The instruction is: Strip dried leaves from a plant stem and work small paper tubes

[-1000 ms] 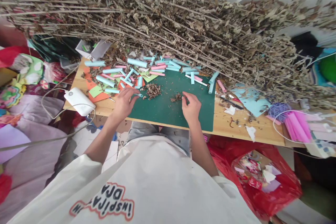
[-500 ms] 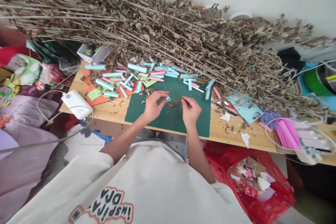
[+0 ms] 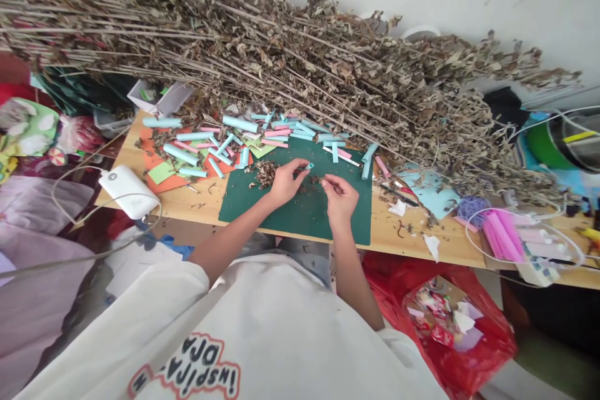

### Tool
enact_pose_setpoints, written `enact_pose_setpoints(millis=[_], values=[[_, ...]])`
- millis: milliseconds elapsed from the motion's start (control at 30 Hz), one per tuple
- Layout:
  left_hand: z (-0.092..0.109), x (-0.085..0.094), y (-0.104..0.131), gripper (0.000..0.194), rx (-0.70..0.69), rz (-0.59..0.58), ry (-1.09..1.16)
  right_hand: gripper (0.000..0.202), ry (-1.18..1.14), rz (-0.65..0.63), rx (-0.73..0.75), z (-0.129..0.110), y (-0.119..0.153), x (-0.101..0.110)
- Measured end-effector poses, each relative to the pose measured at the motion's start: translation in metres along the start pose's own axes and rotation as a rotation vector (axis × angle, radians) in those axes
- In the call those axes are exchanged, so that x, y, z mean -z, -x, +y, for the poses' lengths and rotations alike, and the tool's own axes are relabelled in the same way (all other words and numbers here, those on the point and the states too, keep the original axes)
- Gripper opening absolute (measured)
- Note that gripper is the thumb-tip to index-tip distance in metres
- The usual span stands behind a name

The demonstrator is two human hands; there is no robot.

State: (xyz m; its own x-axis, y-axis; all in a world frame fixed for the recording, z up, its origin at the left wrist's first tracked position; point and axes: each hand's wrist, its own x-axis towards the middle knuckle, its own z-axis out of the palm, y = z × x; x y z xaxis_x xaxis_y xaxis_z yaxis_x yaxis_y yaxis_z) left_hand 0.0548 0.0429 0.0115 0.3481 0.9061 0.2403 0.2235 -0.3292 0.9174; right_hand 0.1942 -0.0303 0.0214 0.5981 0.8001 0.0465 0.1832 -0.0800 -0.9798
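Note:
My left hand [image 3: 287,182] is closed round a light blue paper tube [image 3: 310,165], whose round end peeks out at the fingertips. To its right, my right hand [image 3: 340,195] is pinched, with a brownish bit at the fingertips too small to name for sure. Both hands hover over a green cutting mat [image 3: 300,219]. A small heap of crumbled dry leaves [image 3: 264,174] lies on the mat just left of my left hand, and loose crumbs are scattered between the hands. Blue and pink paper tubes [image 3: 240,123] lie along the mat's far edge.
Bundled dry stalks [image 3: 281,56] cover the back of the wooden table [image 3: 180,205]. A white power bank [image 3: 129,190] with a cable lies at left. Pink paper [image 3: 502,234] and purple yarn [image 3: 471,210] sit at right. A red rubbish bag [image 3: 487,337] stands below.
My left hand has moved a little right with the blue tube, closer to my right hand. More of the leaf heap shows now. The view has shifted slightly.

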Motion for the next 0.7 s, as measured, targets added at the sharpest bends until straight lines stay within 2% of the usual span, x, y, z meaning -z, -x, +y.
enact_pose_setpoints(millis=[100, 300, 467, 700], values=[[-0.001, -0.003, 0.003, 0.018, -0.044, -0.025, -0.056, 0.027, -0.043, 0.003, 0.046, -0.012, -0.007, -0.004], [-0.005, -0.011, 0.007, 0.019, -0.066, 0.013, -0.091, 0.024, -0.004, -0.042, 0.156, -0.029, -0.014, -0.012], [-0.008, -0.013, 0.010, 0.021, -0.077, 0.013, -0.096, 0.021, 0.177, -0.089, 0.259, -0.030, -0.012, -0.015], [-0.009, -0.013, 0.009, 0.020, -0.052, 0.009, -0.074, 0.020, 0.368, -0.168, 0.454, -0.030, -0.012, -0.008]])
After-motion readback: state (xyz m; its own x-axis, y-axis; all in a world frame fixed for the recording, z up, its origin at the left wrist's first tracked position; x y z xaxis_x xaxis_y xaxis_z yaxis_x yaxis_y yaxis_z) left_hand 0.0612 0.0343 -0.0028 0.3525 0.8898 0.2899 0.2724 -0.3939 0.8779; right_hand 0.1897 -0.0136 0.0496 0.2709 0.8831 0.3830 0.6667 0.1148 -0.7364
